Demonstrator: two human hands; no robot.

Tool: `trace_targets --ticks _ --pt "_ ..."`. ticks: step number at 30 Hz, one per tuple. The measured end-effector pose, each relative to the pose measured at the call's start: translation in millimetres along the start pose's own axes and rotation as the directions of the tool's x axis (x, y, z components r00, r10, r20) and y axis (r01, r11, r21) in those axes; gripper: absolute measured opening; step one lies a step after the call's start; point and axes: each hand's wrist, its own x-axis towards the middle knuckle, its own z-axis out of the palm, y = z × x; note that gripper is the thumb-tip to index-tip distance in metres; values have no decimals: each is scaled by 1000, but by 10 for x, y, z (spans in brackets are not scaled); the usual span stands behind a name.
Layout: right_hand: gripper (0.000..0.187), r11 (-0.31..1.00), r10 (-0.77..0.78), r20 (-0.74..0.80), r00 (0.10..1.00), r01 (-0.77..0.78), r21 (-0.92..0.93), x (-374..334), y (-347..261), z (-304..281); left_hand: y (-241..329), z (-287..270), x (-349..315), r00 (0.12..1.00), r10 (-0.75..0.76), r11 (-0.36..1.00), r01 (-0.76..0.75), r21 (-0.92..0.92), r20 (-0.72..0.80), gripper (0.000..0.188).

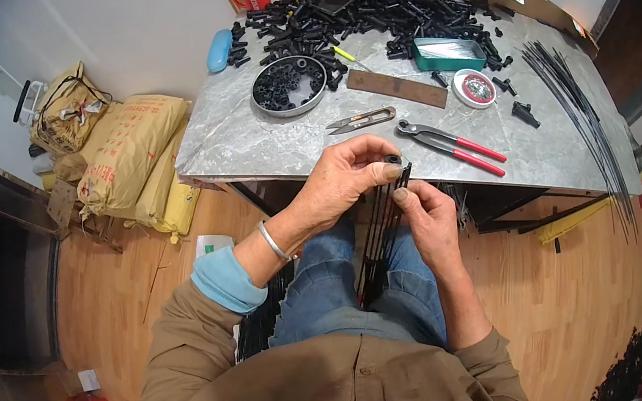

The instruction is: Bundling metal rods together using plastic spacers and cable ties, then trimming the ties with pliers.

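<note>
Just off the table's near edge, my left hand (341, 178) pinches a small black ring-shaped part (393, 159) between thumb and forefinger. Close beside it my right hand (430, 220) is closed on several thin black rods (379, 237), thumb near their upper ends. The rods slant down between my knees. Whether the ring part touches the rod tips is too small to tell. On the table past my hands lie thread snips (361, 120) and red-handled pincers (453, 148). A round metal tray (260, 110) holds many small black rings.
Black tubular parts (400, 15) are heaped at the back of the grey table (217, 146). Nearer are a rusty metal bar (396, 88), a teal box (449, 51) and a round tin (476, 88). Long black rods (586, 119) overhang the right edge. Filled sacks (132, 152) stand left.
</note>
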Motion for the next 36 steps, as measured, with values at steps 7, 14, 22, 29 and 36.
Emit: trace_targets --ticks 7,14,22,29,36 --pt "20 994 -41 20 999 43 -100 -33 -38 -13 -73 84 -23 999 5 999 -7 -42 -51 27" --pt "22 991 -84 19 996 86 -100 -66 -105 42 -47 195 -110 996 39 990 -49 -130 -77 27" --pt "19 996 37 218 975 -19 -85 -8 -191 -177 -12 188 -160 998 29 996 -33 -81 -59 27" --pt "18 989 90 410 907 -129 67 28 -230 -266 -26 118 -225 997 16 996 -10 -83 73 33" --pt "14 968 203 547 812 -252 14 67 -310 -358 0 96 -196 917 189 964 -241 111 352 39"
